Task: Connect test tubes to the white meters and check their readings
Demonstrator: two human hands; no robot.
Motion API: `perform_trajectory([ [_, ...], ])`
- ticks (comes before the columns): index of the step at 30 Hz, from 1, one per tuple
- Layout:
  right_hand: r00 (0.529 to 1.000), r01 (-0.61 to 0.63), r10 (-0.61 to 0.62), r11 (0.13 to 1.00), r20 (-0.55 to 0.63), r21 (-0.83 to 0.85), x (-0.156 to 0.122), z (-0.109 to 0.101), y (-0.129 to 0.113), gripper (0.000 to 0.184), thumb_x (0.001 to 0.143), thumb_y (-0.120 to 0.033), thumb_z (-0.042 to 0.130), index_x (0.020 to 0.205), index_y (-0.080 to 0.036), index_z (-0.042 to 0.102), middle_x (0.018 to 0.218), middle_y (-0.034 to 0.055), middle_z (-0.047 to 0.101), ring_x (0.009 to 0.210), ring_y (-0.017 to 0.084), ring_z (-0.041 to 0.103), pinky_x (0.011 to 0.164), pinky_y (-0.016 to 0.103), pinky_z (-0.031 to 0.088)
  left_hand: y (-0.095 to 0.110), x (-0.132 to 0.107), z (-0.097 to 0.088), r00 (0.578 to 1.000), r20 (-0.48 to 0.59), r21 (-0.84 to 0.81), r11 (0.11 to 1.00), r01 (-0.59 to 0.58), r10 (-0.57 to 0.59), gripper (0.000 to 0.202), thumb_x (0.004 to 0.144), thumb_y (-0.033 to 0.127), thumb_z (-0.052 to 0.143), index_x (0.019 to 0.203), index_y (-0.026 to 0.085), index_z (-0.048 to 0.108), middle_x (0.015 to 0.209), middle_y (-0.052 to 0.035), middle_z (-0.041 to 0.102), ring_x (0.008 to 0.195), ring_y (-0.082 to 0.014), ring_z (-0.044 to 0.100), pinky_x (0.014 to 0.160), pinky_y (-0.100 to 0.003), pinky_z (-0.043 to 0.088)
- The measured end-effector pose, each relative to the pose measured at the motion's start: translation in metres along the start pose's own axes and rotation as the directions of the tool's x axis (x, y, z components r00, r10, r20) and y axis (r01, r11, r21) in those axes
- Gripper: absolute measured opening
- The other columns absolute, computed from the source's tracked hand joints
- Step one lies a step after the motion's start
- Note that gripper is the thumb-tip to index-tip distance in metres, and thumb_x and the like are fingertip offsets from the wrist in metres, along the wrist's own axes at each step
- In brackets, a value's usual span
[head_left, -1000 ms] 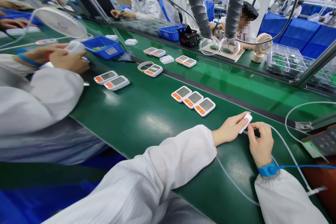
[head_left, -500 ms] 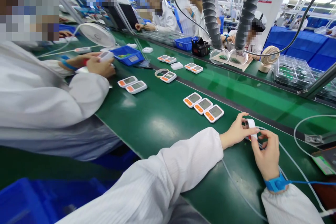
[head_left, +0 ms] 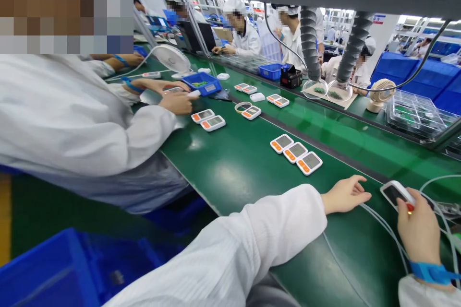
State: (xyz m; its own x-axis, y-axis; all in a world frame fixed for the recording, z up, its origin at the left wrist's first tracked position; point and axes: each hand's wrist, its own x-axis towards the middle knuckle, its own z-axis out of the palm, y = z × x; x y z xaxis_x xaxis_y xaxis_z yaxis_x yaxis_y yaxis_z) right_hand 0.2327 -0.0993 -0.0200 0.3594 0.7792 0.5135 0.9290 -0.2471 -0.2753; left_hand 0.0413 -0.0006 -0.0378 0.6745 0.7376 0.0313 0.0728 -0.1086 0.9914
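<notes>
My right hand (head_left: pixel 419 223), a blue strap (head_left: pixel 432 272) at its wrist, grips a small white device (head_left: pixel 396 194) with a dark screen; a red spot glows by the thumb. My left hand (head_left: pixel 347 195) is apart from it to the left, fingers loosely spread, holding nothing above the green bench (head_left: pixel 230 177). Beyond the left hand, three white devices with grey screens and orange buttons lie in a slanting row, the nearest being a white-and-orange device (head_left: pixel 309 163). Pale cables (head_left: pixel 387 230) run over the bench between and below my hands.
To the left, a co-worker's hands (head_left: pixel 176 98) hold another device near a blue tray (head_left: pixel 202 84). More devices (head_left: pixel 212 123) lie along the bench. Two grey ducts (head_left: pixel 310 43) hang over the far side, near a small fan (head_left: pixel 381 95) and stacked clear trays (head_left: pixel 414 110).
My left hand has let go of the device. My right hand has carried it to the right, turning its screen into view. The camera view has shifted, and the co-worker's hands have moved.
</notes>
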Motion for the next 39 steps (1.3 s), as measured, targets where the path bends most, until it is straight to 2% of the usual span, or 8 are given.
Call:
perform_trajectory([
  [4,0.999,-0.055,0.055,0.993,-0.003,-0.102,0.001,-0.002,0.025,0.057,0.091,-0.044,0.038,0.124,-0.003,0.059,0.101,0.0245,0.064,0.090,0.040,0.061,0.071,0.049,0.050,0.002,0.000,0.000,0.995,0.053,0.129,0.988,-0.085,0.079,0.047,0.082,0.037,0.068,0.123,0.016,0.060,0.107,-0.0095,0.066,0.094,-0.0182,0.065,0.089,-0.034,0.053],
  [10,0.969,0.232,-0.235,0.971,-0.072,-0.056,-0.012,0.009,-0.005,0.049,0.097,-0.043,0.038,0.124,-0.008,0.058,0.123,0.0245,0.058,0.109,0.039,0.057,0.091,0.052,0.047,0.028,-0.005,-0.040,0.935,-0.065,0.565,0.785,-0.254,0.350,0.031,0.090,0.032,0.056,0.114,0.014,0.065,0.113,-0.0116,0.068,0.111,-0.0233,0.061,0.103,-0.039,0.046],
  [13,0.913,0.385,-0.401,0.908,0.076,0.164,-0.028,0.026,-0.032,0.043,0.102,-0.043,0.032,0.118,-0.014,0.059,0.113,0.0175,0.064,0.105,0.032,0.060,0.092,0.048,0.048,0.033,-0.009,-0.072,0.908,-0.271,0.817,0.575,0.042,0.319,0.044,0.088,0.034,0.057,0.127,0.014,0.058,0.134,-0.0181,0.057,0.136,-0.0356,0.040,0.115,-0.059,0.027],
  [17,0.870,0.421,-0.471,0.864,0.147,0.276,-0.042,0.034,-0.054,0.040,0.104,-0.048,0.034,0.100,-0.019,0.060,0.107,0.0137,0.064,0.102,0.030,0.059,0.087,0.045,0.049,0.023,-0.011,-0.093,0.880,-0.465,0.830,0.395,0.394,0.100,0.064,0.086,0.047,0.058,0.140,0.014,0.048,0.151,-0.0240,0.038,0.145,-0.0494,0.018,0.108,-0.077,0.014],
  [25,0.793,0.423,-0.556,0.798,0.251,0.430,-0.045,0.016,-0.067,0.038,0.105,-0.047,0.035,0.082,-0.022,0.052,0.082,0.0058,0.057,0.078,0.024,0.056,0.069,0.037,0.049,0.017,-0.013,-0.064,0.979,-0.085,0.949,0.315,0.023,0.183,0.056,0.086,0.025,0.051,0.139,0.008,0.047,0.151,-0.0235,0.038,0.148,-0.0353,0.023,0.118,-0.051,0.024],
  [29,0.805,0.405,-0.543,0.798,0.239,0.446,-0.046,0.014,-0.071,0.030,0.106,-0.039,0.036,0.098,-0.019,0.057,0.086,0.0069,0.058,0.080,0.023,0.058,0.071,0.037,0.051,0.022,-0.019,-0.052,0.966,-0.206,0.946,0.285,0.155,0.158,0.062,0.087,0.033,0.053,0.144,0.012,0.041,0.154,-0.0250,0.033,0.144,-0.0463,0.024,0.111,-0.064,0.025],
  [34,0.845,0.386,-0.501,0.814,0.187,0.435,-0.045,0.011,-0.072,0.033,0.105,-0.029,0.033,0.123,-0.019,0.059,0.094,0.0091,0.058,0.083,0.022,0.062,0.074,0.034,0.054,0.028,-0.020,-0.053,0.986,-0.123,0.923,0.378,0.073,0.111,0.051,0.090,0.024,0.048,0.141,0.017,0.047,0.153,-0.0188,0.037,0.131,-0.0411,0.043,0.101,-0.056,0.042],
  [39,0.955,0.230,-0.287,0.874,0.073,0.427,-0.042,0.009,-0.064,0.035,0.104,-0.031,0.033,0.124,-0.020,0.060,0.105,0.0098,0.065,0.085,0.021,0.067,0.077,0.034,0.055,0.036,-0.019,-0.048,0.955,-0.157,0.537,0.833,-0.133,0.253,0.043,0.088,0.025,0.050,0.129,0.015,0.055,0.134,-0.0146,0.055,0.118,-0.0271,0.053,0.104,-0.043,0.043],
])
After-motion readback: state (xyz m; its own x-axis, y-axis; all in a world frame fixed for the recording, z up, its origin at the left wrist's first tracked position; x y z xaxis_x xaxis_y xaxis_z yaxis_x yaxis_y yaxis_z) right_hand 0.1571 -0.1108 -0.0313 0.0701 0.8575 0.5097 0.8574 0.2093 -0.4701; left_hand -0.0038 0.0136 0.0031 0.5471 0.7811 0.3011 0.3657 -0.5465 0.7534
